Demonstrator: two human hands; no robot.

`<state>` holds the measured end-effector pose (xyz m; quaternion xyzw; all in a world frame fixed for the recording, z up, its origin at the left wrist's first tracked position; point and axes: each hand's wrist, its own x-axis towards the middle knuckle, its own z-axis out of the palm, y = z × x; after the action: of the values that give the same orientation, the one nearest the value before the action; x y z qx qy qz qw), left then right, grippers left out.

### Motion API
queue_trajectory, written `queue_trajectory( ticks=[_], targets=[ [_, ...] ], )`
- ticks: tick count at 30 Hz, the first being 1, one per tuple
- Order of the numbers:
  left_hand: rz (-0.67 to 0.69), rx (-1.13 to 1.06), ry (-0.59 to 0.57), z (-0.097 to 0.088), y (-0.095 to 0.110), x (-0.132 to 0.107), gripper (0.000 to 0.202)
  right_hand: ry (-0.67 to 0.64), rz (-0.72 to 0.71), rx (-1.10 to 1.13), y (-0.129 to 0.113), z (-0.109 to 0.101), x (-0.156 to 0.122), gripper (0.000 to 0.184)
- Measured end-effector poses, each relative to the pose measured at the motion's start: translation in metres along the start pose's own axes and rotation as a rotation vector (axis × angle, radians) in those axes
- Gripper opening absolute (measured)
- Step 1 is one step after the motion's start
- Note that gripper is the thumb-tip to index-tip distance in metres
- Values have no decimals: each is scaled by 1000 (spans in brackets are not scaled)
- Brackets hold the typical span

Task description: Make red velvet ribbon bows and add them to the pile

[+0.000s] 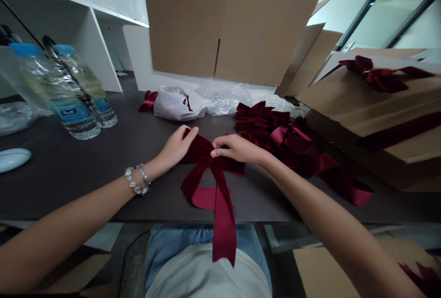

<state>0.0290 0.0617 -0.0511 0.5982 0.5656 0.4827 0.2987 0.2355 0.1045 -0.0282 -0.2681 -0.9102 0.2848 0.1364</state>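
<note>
Notched tail: a long, flat strip of dark red ribbon (224, 229) is draped over the near edge of the dark, flat-topped desk (138, 128), towards the faded blue trousers (156, 243); its cut end is left free

Folded tail: a second strip of dark red ribbon (203, 198) is looped back on the desk, to the left of the first, with a smoother, brighter red face partly exposed

Velvet bow: both tails are joined to a large dark red velvet bow (200, 153), placed straight ahead of the body and between the hands; its loops are spread left to right, so its long axis is set across the body, while the tails are pointed back towards it

Gathered centre: this is approached from the right and is pinched by the bare right hand (239, 147), thumb and forefinger nearly closed together (whether a thread is gripped too cannot be told)

Left loop: its upper outer corner is held by the bare left hand (179, 145), thumb and fingers brought together on the velvet; the centre is thus nearer to the right hand

Ribbon heap: a loose pile of dark red velvet bows (262, 121) is set beyond the right hand

Far bag: a rounded white plastic bag (179, 105) is placed farther back, left of the pile
</note>
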Motion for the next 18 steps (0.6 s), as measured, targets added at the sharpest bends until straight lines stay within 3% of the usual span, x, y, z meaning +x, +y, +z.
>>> queue_trajectory(
  ticks=[4,8,13,18],
  targets=[
    [52,38,56,0,-4,1,34,-80,90,143,2,-3,-1,43],
    [156,16,193,-6,-6,8,34,-167,234,242,6,-20,-12,44],
    [219,-97,377,-14,-10,19,33,29,306,634,16,-36,-24,42],
    [212,-209,489,-13,-15,24,41,112,306,918,14,-25,-17,29]
  ],
)
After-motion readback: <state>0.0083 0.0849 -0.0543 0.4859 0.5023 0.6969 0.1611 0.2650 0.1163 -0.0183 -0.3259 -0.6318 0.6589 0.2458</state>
